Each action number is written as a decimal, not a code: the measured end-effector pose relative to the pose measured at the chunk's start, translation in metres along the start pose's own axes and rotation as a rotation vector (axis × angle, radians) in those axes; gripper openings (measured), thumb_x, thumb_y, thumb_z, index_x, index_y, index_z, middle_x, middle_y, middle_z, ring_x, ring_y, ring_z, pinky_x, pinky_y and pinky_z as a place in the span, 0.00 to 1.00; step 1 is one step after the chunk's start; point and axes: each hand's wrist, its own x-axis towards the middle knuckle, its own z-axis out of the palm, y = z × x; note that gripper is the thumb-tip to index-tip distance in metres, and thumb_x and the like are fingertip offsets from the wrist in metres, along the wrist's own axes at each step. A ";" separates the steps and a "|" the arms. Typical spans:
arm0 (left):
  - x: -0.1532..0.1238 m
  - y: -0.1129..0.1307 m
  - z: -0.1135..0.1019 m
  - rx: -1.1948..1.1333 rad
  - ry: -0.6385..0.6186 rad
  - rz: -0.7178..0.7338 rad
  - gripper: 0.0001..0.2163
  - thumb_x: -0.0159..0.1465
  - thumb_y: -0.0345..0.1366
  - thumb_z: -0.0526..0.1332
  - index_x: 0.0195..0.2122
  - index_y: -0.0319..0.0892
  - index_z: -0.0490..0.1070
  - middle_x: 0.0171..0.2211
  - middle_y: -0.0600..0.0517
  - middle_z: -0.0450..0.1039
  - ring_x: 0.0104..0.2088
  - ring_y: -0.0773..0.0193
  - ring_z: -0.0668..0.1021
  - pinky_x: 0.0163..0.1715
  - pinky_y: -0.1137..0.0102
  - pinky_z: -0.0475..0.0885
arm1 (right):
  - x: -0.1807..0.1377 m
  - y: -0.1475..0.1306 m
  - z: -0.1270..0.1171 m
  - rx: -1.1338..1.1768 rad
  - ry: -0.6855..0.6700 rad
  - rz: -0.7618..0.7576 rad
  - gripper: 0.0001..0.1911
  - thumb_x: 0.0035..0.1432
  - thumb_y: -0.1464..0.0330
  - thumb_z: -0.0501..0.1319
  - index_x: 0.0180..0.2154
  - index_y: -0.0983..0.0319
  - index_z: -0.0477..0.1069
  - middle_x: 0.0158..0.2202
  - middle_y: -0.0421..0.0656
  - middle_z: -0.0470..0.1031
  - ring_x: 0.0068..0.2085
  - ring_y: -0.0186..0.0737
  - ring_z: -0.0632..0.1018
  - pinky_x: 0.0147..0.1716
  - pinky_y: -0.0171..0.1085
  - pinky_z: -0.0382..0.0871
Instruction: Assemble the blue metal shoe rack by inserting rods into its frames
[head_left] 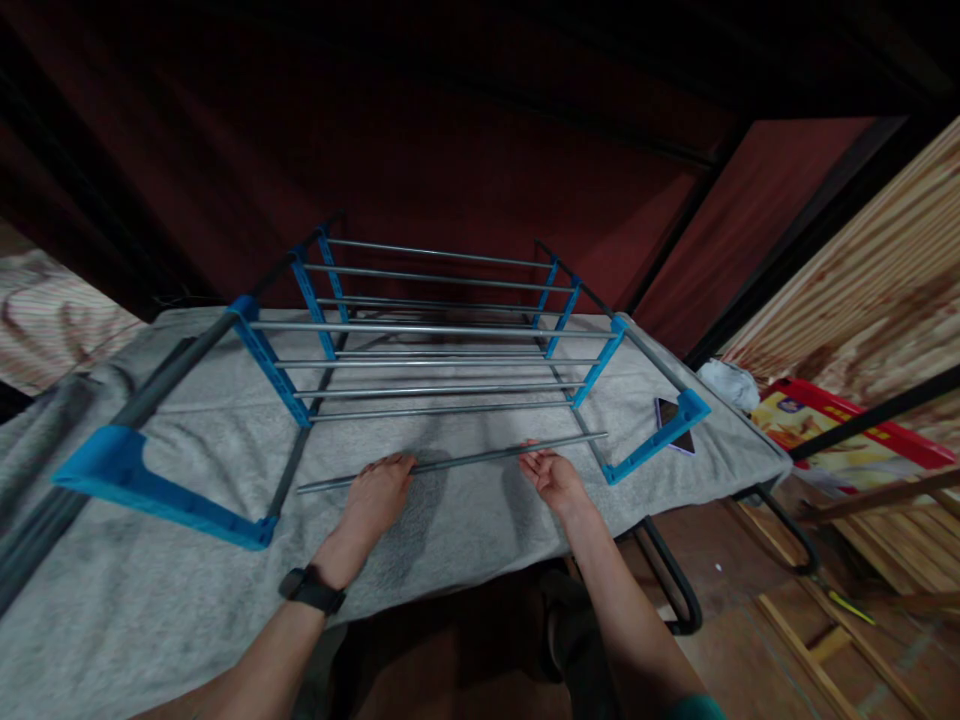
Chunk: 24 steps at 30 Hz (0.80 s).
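Note:
A thin grey metal rod [472, 458] lies nearly level across the front of the rack, its right end a little farther from me. My left hand [381, 490] is closed over its left part from above. Palm up, my right hand [553, 476] has its fingers curled round the rod towards its right end. Behind the rod stands a rack of grey tubes with blue plastic side brackets [274, 365], joined by several metal bars [442, 329]. The front left blue bracket [187, 500] and front right blue bracket [660, 437] have no bar between them.
The rack rests on a grey blanket [450, 540] over a bed-like surface. More grey tubes [37, 540] lie at the left edge. A phone [675, 428] is beside the front right bracket. A red and yellow box [847, 430] and wooden frames [817, 645] are at the right.

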 end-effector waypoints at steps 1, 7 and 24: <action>0.000 0.000 0.000 -0.004 -0.007 0.004 0.12 0.66 0.31 0.50 0.47 0.43 0.70 0.44 0.45 0.74 0.43 0.56 0.77 0.44 0.61 0.70 | 0.001 0.001 0.000 -0.004 0.001 -0.005 0.26 0.27 0.85 0.50 0.29 0.60 0.72 0.30 0.38 0.78 0.32 0.33 0.79 0.36 0.33 0.76; -0.003 0.000 -0.002 -0.016 -0.012 0.021 0.12 0.67 0.31 0.48 0.45 0.42 0.70 0.43 0.45 0.74 0.43 0.56 0.76 0.44 0.62 0.69 | 0.002 0.005 -0.004 -0.045 -0.023 -0.037 0.30 0.25 0.85 0.48 0.31 0.60 0.74 0.30 0.38 0.78 0.34 0.33 0.78 0.39 0.33 0.76; 0.000 0.004 -0.004 0.043 0.071 0.039 0.15 0.66 0.26 0.46 0.46 0.40 0.70 0.42 0.43 0.73 0.43 0.54 0.76 0.44 0.60 0.67 | 0.002 -0.002 -0.006 -0.052 -0.022 -0.015 0.30 0.27 0.85 0.49 0.32 0.60 0.76 0.31 0.40 0.77 0.36 0.34 0.78 0.42 0.34 0.75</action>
